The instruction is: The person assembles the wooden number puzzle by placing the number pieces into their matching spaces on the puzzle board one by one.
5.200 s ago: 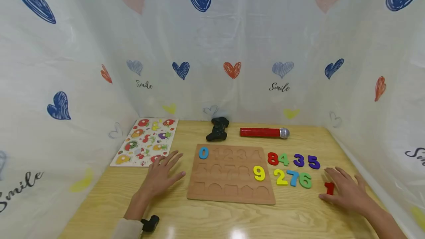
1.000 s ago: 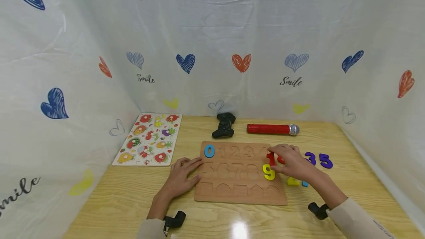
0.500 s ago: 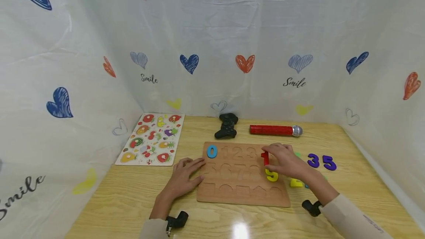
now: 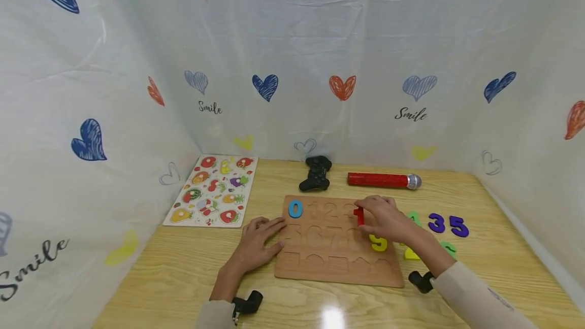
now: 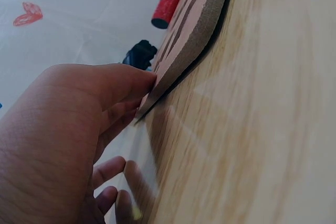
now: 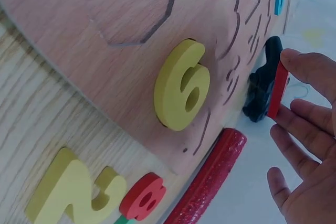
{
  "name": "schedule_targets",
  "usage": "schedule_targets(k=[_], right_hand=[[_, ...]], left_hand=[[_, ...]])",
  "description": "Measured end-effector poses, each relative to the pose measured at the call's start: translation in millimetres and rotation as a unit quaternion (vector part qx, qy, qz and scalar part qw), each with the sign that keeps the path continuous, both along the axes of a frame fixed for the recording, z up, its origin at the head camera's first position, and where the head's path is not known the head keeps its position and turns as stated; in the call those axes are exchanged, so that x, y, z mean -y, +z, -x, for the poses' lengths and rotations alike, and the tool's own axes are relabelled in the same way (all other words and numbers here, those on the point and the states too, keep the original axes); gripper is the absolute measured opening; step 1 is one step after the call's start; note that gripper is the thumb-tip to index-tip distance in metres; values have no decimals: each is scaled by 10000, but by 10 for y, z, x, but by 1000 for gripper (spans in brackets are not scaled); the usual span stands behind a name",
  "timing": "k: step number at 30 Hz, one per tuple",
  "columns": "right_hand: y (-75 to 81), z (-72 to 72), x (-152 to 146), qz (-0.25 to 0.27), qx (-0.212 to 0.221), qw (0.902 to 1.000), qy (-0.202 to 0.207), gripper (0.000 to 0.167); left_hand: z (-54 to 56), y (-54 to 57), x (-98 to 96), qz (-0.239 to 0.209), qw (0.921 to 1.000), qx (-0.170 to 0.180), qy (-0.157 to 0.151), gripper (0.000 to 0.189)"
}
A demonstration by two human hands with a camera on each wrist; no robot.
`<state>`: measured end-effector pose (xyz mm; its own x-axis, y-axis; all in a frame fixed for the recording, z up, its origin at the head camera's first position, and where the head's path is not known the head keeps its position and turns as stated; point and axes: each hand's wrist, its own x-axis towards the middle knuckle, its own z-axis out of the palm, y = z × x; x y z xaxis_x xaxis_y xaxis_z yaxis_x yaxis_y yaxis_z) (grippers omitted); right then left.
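Tbl [image 4: 173,268]: red 1 [image 4: 360,217] in R hand [image 4: 388,220]

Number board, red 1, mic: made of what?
Number board: probably wood or MDF, matte; grainy brown edge.
Red 1: painted wood or plastic, can't tell; smooth, even colour.
Mic: speckled, shiny red body, material unclear; silvery head perhaps metal.

Sheeting [image 4: 297,39]: white, creased, dotted with hearts [image 4: 265,87]!
Table [image 4: 151,283]: pale wood, grain on show!
Glare [image 4: 332,317]: bright, down front!
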<state>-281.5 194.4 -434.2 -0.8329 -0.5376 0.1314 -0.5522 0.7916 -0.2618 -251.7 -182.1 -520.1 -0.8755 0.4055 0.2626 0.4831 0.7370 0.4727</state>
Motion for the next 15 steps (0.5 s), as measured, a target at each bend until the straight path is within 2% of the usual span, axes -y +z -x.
schedule_targets(k=[15], right_hand=[[-29, 138, 232, 16, 216, 9997, 141, 64]], left_hand=[[-2, 7, 1, 4, 10000, -43, -42, 52]])
